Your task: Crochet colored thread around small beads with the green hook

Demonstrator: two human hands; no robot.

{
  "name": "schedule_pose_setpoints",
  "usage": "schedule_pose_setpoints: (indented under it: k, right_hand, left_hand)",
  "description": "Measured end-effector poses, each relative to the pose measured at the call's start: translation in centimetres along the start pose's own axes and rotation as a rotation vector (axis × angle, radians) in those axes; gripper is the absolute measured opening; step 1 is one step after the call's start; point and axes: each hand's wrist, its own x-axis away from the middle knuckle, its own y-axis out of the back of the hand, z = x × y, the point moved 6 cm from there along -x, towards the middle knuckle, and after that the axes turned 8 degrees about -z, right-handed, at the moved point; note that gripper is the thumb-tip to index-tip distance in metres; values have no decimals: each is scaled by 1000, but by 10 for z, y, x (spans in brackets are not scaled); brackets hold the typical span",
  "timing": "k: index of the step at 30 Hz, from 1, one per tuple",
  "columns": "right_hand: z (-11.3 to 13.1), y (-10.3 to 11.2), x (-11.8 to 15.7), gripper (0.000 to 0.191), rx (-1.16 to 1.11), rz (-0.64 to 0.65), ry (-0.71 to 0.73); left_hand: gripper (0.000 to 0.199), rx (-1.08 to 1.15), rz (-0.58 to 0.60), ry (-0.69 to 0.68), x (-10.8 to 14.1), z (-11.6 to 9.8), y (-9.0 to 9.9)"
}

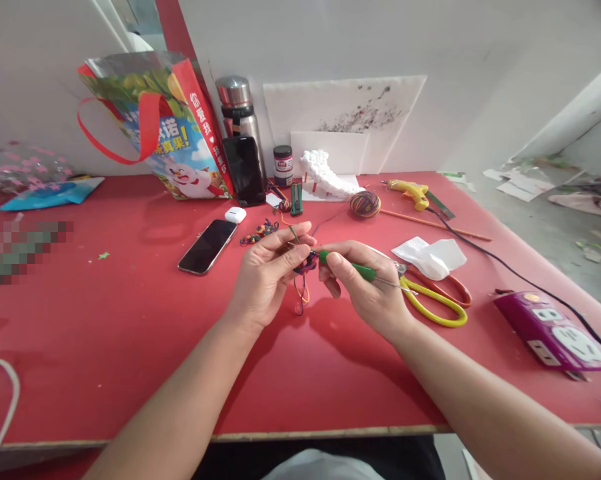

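Small dark multicoloured yarn piece held up over the red surface, nearer the viewer than the yarn ball and to its left. Piece pinched between the fingers of the left hand; loose strands hang below it. Green-handled hook gripped in the fingers of the right hand, its working end directed at the piece; whether a loop is caught cannot be told. To the right of the ball: yellow glue gun and, starting just beside the ball, a thin orange stick. Nearer the viewer and right of the ball: white paper, scissors partly hidden by the right hand, purple case. Left of the ball: white knobbly object, dark-lidded jar, white earphone case, flat-lying phone. Farther left and behind the ball, a printed bag is seen upright.
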Motion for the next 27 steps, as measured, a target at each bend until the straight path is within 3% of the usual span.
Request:
schedule_pose_setpoints:
  k: [13,18,21,27]
  right_hand:
    - [-7,-1,-2,32,31,18,48]
    - [9,5,-4,15,214,74,212]
    - [14,11,-7,15,256,70,284]
    - [13,15,-11,15,203,104,248]
  left_hand:
    - [46,-76,-115,-28,3,-2,1]
    - [49,-111,-109,-46,4,-4,0]
    - [50,-119,-114,-38,4,-5,1]
    - [52,-74,-112,-17,4,-4,2]
